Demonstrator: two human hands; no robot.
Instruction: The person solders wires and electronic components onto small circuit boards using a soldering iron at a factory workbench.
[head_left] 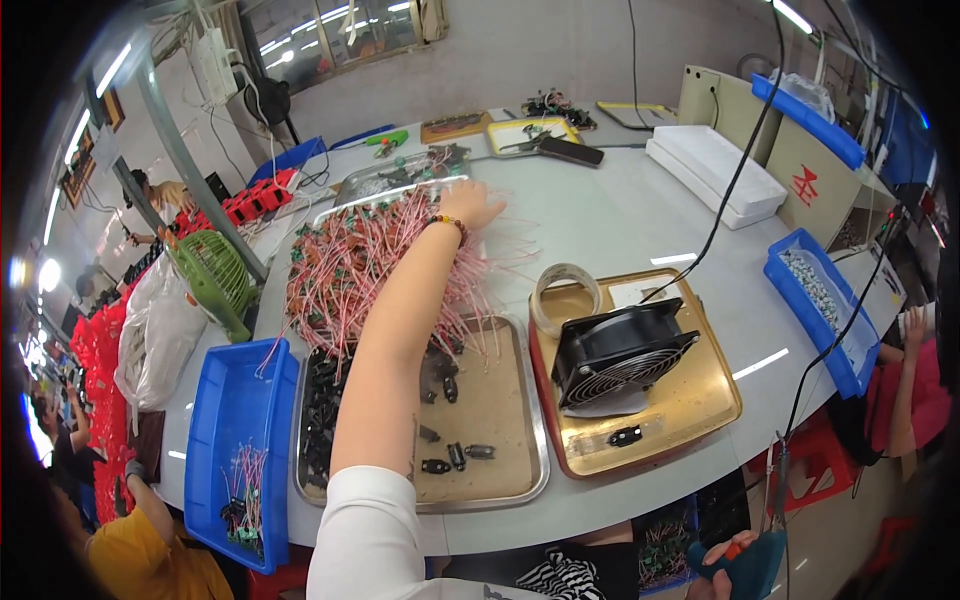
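Note:
My left arm, in a white sleeve and a beaded bracelet, stretches forward across the table. My left hand (470,204) is at the far right side of a heap of small circuit boards with pink and white wires (375,265); its fingers look extended over the wires, their tips partly hidden. Low on the right, my right hand (712,568) is closed around a teal hand tool with an orange part (757,562), seen only in part. Beneath my left arm, a metal tray (520,495) holds small black plastic housings (457,457), several lying apart from the main pile.
A black fan (622,355) and a tape roll (566,296) stand on a gold tin lid (700,410). Blue bins (205,440) (855,375) flank the table. A green fan (210,270) is at left, white foam boxes (715,175) at back right. A black cable (735,190) hangs down. Other people sit nearby.

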